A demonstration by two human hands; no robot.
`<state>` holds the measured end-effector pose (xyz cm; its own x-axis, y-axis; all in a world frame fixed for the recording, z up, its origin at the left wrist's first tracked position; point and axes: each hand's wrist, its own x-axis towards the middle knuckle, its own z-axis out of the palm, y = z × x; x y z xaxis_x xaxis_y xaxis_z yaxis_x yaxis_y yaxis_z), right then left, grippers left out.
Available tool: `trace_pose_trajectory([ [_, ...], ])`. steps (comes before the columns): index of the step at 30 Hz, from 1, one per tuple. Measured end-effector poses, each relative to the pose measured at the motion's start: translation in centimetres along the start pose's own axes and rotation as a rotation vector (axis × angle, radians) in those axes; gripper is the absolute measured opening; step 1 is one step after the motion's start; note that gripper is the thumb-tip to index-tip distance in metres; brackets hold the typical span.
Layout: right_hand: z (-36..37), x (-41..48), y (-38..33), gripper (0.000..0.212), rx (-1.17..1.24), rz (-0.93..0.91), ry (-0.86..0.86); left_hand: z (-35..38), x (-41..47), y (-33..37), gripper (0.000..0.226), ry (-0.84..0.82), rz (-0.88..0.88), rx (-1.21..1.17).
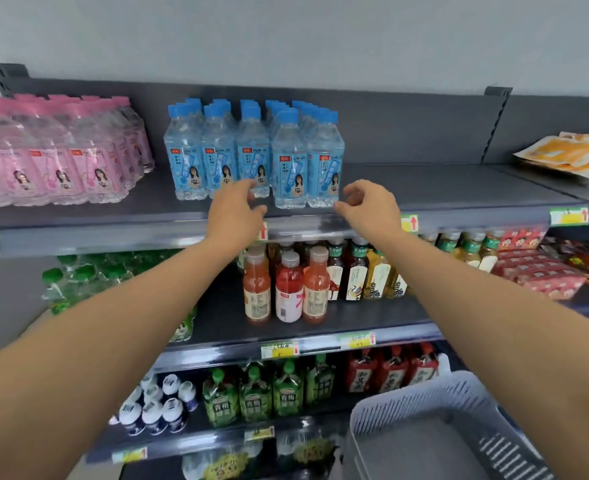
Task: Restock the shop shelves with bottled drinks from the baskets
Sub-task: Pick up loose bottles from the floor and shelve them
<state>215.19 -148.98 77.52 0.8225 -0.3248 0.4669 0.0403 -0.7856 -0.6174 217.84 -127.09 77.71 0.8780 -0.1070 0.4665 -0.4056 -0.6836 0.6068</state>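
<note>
Head view: the blue-capped bottles (pixel 288 164) are grouped mid-frame on the top shelf (pixel 442 216), so the placing step looks about done. The left hand (pixel 241 206) and right hand (pixel 369 206) are held just in front, fingers loosely curled, nothing gripped. Next, a reach to the basket (pixel 424 403) at lower right is probably called for (its inside is half cut off, contents can't be told).

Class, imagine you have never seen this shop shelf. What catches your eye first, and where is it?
Two bare arms stretch up the middle of the picture, the left hand and right hand reaching the blue bottles clustered mid-way along the top shelf. Pink bottles fill that shelf's left end. A pale basket sits at lower right.
</note>
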Motion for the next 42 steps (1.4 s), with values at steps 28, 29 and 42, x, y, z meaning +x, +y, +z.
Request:
trace_pose_trajectory([
  [28,11.9,-33.6,9.8,0.028,-0.321,0.242,-0.681,7.4,-32.0,-18.3,0.020,-0.656,-0.135,0.328],
  [29,12.6,-34.4,10.4,0.028,-0.323,0.257,-0.704,8.2,-32.6,-19.1,0.020,-0.675,-0.136,0.330],
  [42,24.8,-42.8,20.2,0.013,-0.360,0.509,-0.815,19.8,-39.0,-31.4,0.029,-0.921,-0.117,0.397],
])
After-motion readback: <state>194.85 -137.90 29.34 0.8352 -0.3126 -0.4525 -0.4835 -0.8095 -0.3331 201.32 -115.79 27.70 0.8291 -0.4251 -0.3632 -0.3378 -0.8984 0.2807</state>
